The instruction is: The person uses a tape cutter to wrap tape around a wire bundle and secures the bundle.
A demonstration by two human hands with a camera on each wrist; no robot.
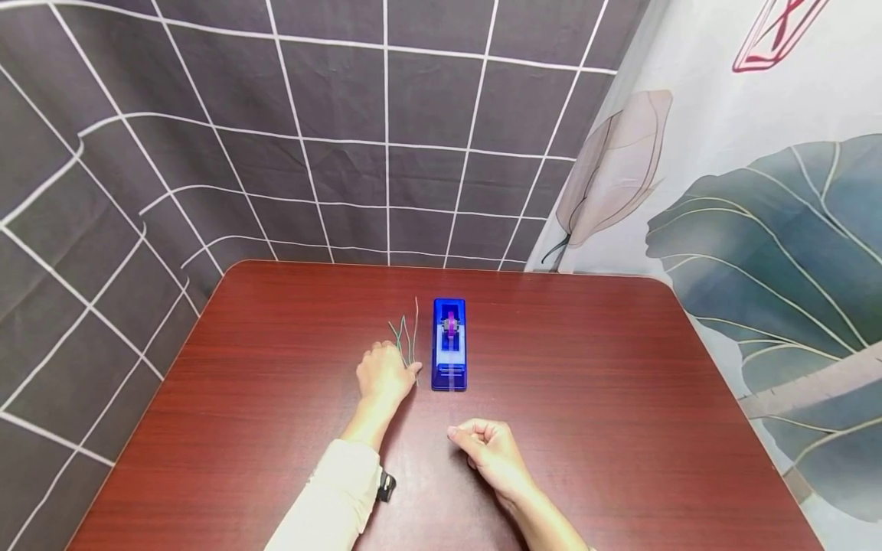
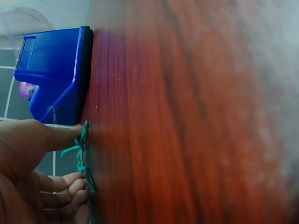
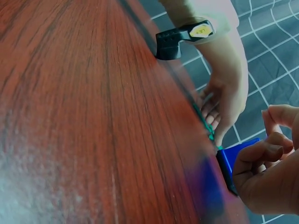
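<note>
Several thin green strands, like string or wire, lie on the tabletop; one looks paler. My left hand rests over their near ends. In the left wrist view its thumb and bent fingers stand apart, touching the tangled green strands. Just right of them is a blue tape dispenser with a purple core. My right hand is held nearer the front, its fingers curled and thumb tip close to the index fingertip. Nothing shows between those tips. The dispenser is partly hidden behind the right hand in the right wrist view.
The reddish-brown wooden table extends around both hands. A dark grid-patterned cloth hangs behind and at the left, and a leaf-printed curtain hangs at the right. A black wrist device sits at the left sleeve.
</note>
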